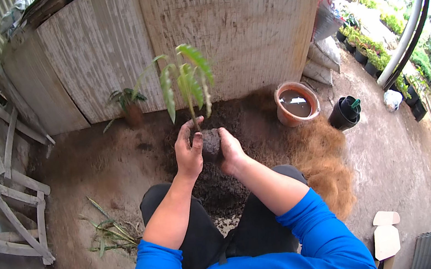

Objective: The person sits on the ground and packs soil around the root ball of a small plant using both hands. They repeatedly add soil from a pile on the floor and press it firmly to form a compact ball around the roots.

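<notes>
A leafy green plant (187,78) stands upright between my hands, its root ball of dark soil (212,143) held above the ground. My left hand (190,148) grips the left side of the root ball, with fingers around the base of the stem. Against the right side of the root ball presses my right hand (230,151), palm inward. Soil marks the fingers of my left hand. Below lies a heap of loose dark soil (223,187), between my knees.
Wooden panels (224,28) rise ahead, a small plant (130,101) before them. To the right are a bucket of murky water (296,104), stacked black pots (345,113) and brown fibre (324,160). Cut leaves (115,233) and a wooden frame (15,222) lie left.
</notes>
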Demonstrator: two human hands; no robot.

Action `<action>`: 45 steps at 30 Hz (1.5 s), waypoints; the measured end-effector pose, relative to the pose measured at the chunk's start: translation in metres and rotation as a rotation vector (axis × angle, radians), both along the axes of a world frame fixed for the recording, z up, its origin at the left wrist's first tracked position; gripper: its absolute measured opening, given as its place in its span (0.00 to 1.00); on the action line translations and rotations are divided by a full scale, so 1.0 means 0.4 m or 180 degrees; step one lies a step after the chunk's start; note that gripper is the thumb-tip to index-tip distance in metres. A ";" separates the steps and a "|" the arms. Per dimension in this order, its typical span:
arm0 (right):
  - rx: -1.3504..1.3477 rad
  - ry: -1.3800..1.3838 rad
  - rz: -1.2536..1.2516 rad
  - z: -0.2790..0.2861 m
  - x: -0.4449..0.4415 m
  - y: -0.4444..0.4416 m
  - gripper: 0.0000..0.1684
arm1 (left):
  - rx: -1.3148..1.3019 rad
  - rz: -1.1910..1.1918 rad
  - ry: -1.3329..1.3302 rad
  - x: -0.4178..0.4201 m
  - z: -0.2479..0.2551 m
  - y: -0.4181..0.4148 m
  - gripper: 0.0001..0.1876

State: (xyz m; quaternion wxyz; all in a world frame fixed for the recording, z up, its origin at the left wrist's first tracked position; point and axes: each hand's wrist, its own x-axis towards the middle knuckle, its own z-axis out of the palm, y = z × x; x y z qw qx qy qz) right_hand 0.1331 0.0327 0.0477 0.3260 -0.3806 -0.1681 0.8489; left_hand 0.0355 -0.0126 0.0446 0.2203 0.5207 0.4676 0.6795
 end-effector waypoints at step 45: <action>0.1218 -0.0215 -0.0451 -0.004 0.020 -0.039 0.15 | 0.0581 0.0890 0.0823 0.048 -0.030 -0.006 0.28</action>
